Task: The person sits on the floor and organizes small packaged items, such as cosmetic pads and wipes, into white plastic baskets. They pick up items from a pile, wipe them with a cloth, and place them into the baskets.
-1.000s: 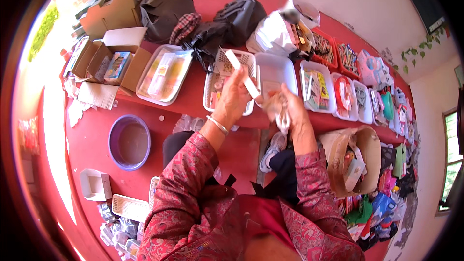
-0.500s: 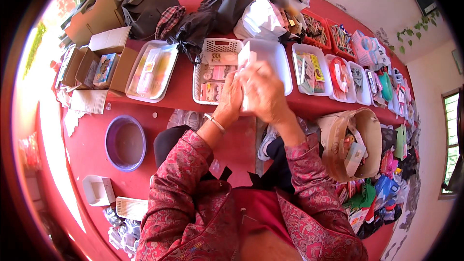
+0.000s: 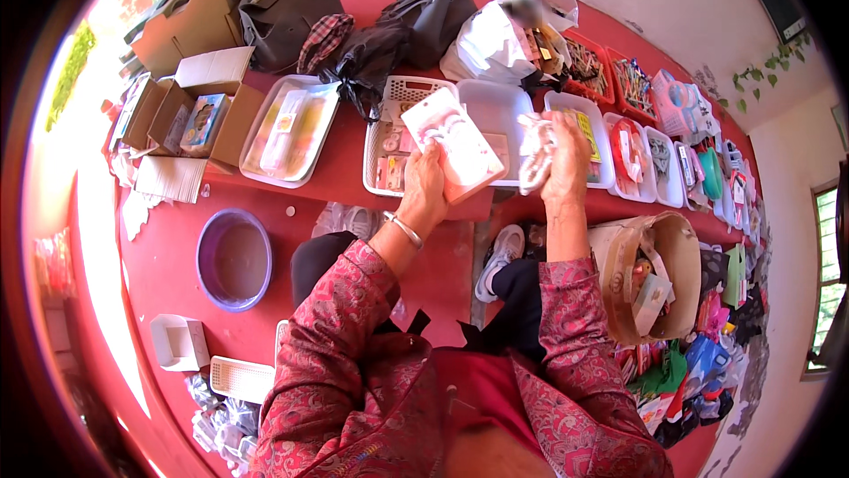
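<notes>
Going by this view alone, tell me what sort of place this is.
Probably a small goods stall or storage room, though I can't be sure. On a red surface stand a row of pale plastic trays, mostly holding small items, and an opened cardboard box with packages inside.

Left side: purple basin (image 3: 235, 259), with a small white box (image 3: 179, 343) below it.
Right side: open brown carton (image 3: 624, 276) containing mixed items (image 3: 653, 297). Upper left: dark handbag (image 3: 285, 18), checked cloth (image 3: 324, 41) just beside it.
</notes>
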Tool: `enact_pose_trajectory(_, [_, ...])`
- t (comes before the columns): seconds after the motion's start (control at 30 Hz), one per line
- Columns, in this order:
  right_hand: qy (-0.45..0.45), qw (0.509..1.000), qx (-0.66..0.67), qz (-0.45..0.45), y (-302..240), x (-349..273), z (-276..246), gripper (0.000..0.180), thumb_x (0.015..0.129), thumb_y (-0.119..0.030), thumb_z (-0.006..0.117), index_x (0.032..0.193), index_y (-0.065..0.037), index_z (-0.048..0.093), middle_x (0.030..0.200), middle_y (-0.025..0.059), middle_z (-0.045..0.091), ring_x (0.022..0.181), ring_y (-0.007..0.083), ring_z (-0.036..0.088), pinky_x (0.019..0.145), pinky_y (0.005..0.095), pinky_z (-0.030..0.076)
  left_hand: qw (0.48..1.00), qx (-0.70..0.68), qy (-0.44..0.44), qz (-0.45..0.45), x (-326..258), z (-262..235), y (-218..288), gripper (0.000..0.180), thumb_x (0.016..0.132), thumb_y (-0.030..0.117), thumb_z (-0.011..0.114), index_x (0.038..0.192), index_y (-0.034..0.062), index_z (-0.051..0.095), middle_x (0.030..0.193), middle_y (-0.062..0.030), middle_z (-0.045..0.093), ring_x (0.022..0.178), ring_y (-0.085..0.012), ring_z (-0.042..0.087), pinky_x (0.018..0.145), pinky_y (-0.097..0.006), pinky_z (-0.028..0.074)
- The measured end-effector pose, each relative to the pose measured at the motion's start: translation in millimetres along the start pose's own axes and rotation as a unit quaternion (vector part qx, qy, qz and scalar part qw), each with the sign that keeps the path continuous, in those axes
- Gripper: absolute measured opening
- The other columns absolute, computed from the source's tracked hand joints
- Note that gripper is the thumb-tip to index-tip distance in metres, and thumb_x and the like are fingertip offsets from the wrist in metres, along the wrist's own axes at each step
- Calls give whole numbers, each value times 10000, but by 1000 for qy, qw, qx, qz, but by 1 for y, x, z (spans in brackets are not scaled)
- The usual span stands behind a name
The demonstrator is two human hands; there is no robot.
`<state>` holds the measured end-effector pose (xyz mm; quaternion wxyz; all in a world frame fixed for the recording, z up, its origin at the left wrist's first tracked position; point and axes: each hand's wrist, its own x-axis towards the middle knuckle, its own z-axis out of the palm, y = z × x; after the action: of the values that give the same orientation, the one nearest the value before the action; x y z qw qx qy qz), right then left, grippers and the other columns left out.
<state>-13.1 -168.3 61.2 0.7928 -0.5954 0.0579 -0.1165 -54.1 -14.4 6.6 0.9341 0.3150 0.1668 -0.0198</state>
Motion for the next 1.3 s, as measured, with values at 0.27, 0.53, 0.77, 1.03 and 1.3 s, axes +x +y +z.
enact_pose_trajectory(0.27, [-190, 761, -331, -525, 20, -59, 30, 181, 760, -37, 591, 934, -50, 548, 908, 99, 573, 783, 242, 576, 705, 315, 478, 988, -137, -41, -54, 34, -29, -17, 326, 920, 189, 314, 1127, -39, 421, 1050, -154, 543, 990, -269, 549, 854, -394, 460])
enact_pose_trajectory(0.53, [-11, 844, -359, -398, 13, -5, 18, 85, 838, -119, 545, 858, -38, 562, 872, 98, 571, 711, 208, 553, 664, 265, 444, 986, -134, -34, -92, 6, -3, 3, 324, 935, 189, 319, 1135, -46, 420, 1046, -145, 545, 943, -263, 566, 831, -386, 470])
enact_pose_trajectory(0.77, [-287, 943, -162, 40, 11, -22, 5, 312, 812, -278, 611, 926, 11, 585, 715, 28, 572, 599, 89, 523, 565, 242, 428, 995, 43, -66, 56, 5, -9, 7, 325, 922, 256, 410, 1099, -15, 444, 1018, -119, 542, 934, -225, 567, 806, -336, 475])
enact_pose_trajectory(1.03, [-230, 720, -562, -336, -5, -66, 37, 196, 691, -185, 643, 828, -61, 577, 774, 97, 572, 616, 321, 574, 557, 400, 473, 979, -63, -169, -94, 0, 2, 17, 548, 896, 468, 409, 1294, 95, 360, 1200, -149, 487, 1100, -256, 475, 919, -408, 403])
enact_pose_trajectory(1.3, [-351, 912, -204, 57, -9, -44, 22, 166, 833, -163, 573, 861, -2, 599, 689, 8, 578, 649, 49, 494, 568, 239, 423, 933, -172, -256, -186, 3, -8, 1, 436, 928, 338, 385, 1211, 8, 408, 1117, -156, 537, 1020, -259, 544, 900, -411, 435])
